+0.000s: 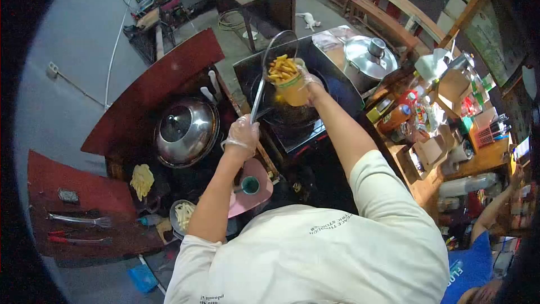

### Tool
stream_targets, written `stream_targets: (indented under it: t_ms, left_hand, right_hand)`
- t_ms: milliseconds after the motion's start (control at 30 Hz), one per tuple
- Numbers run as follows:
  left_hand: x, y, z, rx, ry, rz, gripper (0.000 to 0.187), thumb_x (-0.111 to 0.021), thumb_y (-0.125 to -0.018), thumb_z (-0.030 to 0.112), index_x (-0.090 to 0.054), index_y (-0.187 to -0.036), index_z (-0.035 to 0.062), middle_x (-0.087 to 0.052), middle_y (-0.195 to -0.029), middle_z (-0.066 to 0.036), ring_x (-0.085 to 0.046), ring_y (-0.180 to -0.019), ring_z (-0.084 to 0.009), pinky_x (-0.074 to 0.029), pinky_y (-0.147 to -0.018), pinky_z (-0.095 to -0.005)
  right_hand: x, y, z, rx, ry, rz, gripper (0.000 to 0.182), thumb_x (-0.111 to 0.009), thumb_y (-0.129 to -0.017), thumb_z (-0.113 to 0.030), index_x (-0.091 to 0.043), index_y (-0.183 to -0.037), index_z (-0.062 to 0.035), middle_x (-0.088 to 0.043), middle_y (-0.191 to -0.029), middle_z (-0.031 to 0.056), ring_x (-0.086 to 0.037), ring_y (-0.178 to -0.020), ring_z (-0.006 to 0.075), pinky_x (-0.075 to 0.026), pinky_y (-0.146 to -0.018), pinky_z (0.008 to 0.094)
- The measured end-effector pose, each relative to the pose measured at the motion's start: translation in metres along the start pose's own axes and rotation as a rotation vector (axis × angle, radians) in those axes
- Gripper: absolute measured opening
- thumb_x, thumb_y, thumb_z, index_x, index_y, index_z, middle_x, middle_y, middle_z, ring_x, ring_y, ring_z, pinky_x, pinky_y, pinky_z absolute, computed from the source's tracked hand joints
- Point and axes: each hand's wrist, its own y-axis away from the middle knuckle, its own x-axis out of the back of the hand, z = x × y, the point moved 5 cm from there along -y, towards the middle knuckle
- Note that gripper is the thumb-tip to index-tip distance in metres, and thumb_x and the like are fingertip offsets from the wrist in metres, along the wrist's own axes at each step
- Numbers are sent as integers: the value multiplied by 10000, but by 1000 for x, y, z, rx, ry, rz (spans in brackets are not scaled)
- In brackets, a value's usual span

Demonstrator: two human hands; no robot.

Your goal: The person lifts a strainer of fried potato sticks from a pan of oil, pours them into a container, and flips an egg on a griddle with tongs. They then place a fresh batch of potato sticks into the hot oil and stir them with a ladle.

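Observation:
My left hand (243,135), in a clear plastic glove, is closed around the long handle of a wire skimmer (258,99). The skimmer's round mesh head tilts up beside the fries. My right hand (311,86), also gloved, grips a yellow-brown paper cup (293,93) with a green band. Golden fries (283,68) are heaped at the cup's top, against the skimmer's mesh. Both are held above a dark wok (289,126) on the stove, its contents partly hidden by the cup and my arm.
A domed metal lid (185,132) covers a pan at left, near a bowl of pale cut fries (183,215) and a pink tray (260,191). A lidded steel pot (369,59) stands at right, beside a counter of bottles and boxes. A person in a blue shirt (471,270) is at lower right.

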Motion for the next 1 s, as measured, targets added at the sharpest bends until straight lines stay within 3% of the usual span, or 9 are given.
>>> stream_targets:
  t_ms: [300,367,433,500,600,767,833,933,1000]
  left_hand:
    - [31,4,8,-195,-88,60,197,-571,-848,148,-579,-955,-17,-601,-789,-218,-595,-737,-397,-491,-707,-463]
    - [30,3,-4,-112,139,111,208,-578,-871,150,-584,-1004,-10,-594,-718,-136,-581,-567,-290,-497,-546,-416]
    - [19,14,-14,609,1072,-211,225,-585,-898,166,-583,-1058,9,-568,-694,-53,-511,-447,-143,-432,-372,-318]
    - [27,20,-7,715,1238,-200,241,-587,-909,172,-578,-1104,31,-522,-682,-11,-432,-406,-82,-360,-307,-244]
    - [16,31,-19,636,1390,-236,256,-572,-920,184,-565,-1143,60,-507,-714,-6,-437,-434,-83,-347,-308,-255]
    - [-4,47,-12,680,1334,-328,337,-547,-921,188,-536,-1220,33,-528,-749,2,-427,-444,-56,-359,-333,-212]
    - [-14,51,-8,643,1365,-384,341,-553,-918,182,-535,-1217,19,-536,-749,-3,-427,-448,-48,-356,-347,-198]
    - [-39,52,-14,643,1345,-381,311,-619,-893,224,-588,-1136,33,-528,-718,2,-426,-432,-65,-321,-331,-202]
    - [-49,49,-6,636,1331,-388,315,-629,-888,230,-591,-1130,32,-529,-711,0,-432,-435,-68,-324,-332,-202]
  right_hand:
    - [2,-8,12,-118,-212,-262,586,-739,-750,-470,-589,-1121,-41,-640,-1063,154,-653,-878,309,-548,-752,474]
    - [17,3,8,-90,-221,-226,577,-678,-809,-445,-529,-1205,-52,-590,-1161,157,-620,-971,312,-522,-824,481]
    - [32,28,1,-56,-236,-181,572,-617,-869,-420,-469,-1290,-62,-541,-1259,161,-587,-1065,315,-495,-896,489]
    - [54,76,-5,-24,-259,-133,571,-587,-899,-408,-439,-1332,-67,-517,-1308,163,-571,-1112,316,-482,-932,492]
    - [108,192,-14,319,-288,-97,540,-643,-866,-383,-488,-1256,-43,-590,-1167,130,-627,-980,268,-537,-831,410]
    - [232,294,24,713,-527,16,544,-588,-900,-341,-407,-1333,-64,-480,-1328,95,-514,-1182,255,-484,-938,398]
    - [254,345,18,881,88,318,600,-553,-906,-398,-363,-1376,-78,-432,-1380,113,-457,-1247,282,-436,-986,458]
    - [344,366,72,831,-838,234,761,-530,-842,-588,-317,-1423,-145,-336,-1457,115,-356,-1322,334,-294,-1070,549]
    - [384,387,89,899,-875,506,788,-526,-831,-616,-309,-1428,-148,-334,-1461,106,-352,-1325,330,-290,-1075,544]
